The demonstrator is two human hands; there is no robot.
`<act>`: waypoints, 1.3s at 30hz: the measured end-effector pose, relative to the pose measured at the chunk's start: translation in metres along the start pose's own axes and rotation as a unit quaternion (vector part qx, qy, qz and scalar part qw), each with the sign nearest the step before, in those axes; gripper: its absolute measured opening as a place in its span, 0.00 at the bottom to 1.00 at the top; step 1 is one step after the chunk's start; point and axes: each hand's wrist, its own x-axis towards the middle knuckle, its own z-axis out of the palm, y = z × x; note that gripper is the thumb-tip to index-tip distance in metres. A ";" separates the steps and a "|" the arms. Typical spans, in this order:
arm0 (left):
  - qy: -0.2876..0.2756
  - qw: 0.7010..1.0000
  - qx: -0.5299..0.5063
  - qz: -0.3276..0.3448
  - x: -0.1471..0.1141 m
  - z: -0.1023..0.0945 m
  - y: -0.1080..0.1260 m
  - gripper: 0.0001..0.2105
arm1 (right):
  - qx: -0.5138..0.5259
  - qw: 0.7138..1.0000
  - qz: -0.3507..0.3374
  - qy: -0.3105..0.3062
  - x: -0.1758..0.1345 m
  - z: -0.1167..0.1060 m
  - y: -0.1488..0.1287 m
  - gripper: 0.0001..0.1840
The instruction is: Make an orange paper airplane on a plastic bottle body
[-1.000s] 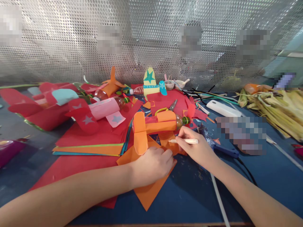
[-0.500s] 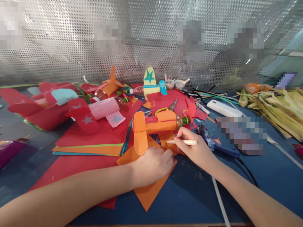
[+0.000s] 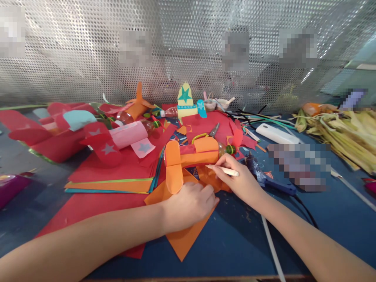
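My left hand (image 3: pixel 192 203) presses down on a sheet of orange paper (image 3: pixel 185 241), its fingers curled and their tips partly hidden. In my right hand (image 3: pixel 241 178) is a slim white pen (image 3: pixel 230 171), pinched between thumb and fingers. Its tip points left, over the upper part of the orange paper; whether it touches is too small to tell. Just beyond both hands lies a plastic bottle wrapped in orange and red paper (image 3: pixel 199 158), with a rounded orange strip (image 3: pixel 174 166) across its left end and a green neck at the right.
Stacked coloured sheets (image 3: pixel 108 184) lie left of my hands, by decorated bottle planes (image 3: pixel 129 135). Scissors (image 3: pixel 215 129) rest behind the orange bottle. To the right are a blue glue gun (image 3: pixel 279 186) with its cable, a white bar-shaped object (image 3: pixel 276 134) and dried husks (image 3: pixel 346 133).
My right hand has shifted slightly up and left with the pen, its tip now nearer the wrapped bottle. My left hand stays on the orange paper.
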 end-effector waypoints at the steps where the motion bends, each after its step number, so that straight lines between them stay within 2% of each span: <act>1: -0.001 1.000 0.000 0.000 0.000 0.000 0.000 0.13 | 0.000 1.000 -0.003 0.001 0.000 0.000 0.001 0.12; 10: -0.002 1.000 -0.011 -0.008 0.000 0.000 0.000 0.14 | 0.027 1.000 -0.007 0.005 -0.002 -0.001 -0.001 0.10; 27: -0.008 1.000 -0.011 -0.008 0.000 -0.001 -0.001 0.13 | 0.017 1.000 -0.012 0.019 -0.003 -0.003 -0.005 0.09; 34: 0.004 1.000 -0.010 -0.007 -0.001 0.000 -0.001 0.13 | 0.003 1.000 -0.003 -0.001 -0.002 -0.002 -0.001 0.10; 39: 0.000 1.000 -0.011 -0.002 -0.001 -0.001 -0.001 0.12 | -0.031 0.999 -0.009 0.008 -0.001 -0.004 -0.001 0.10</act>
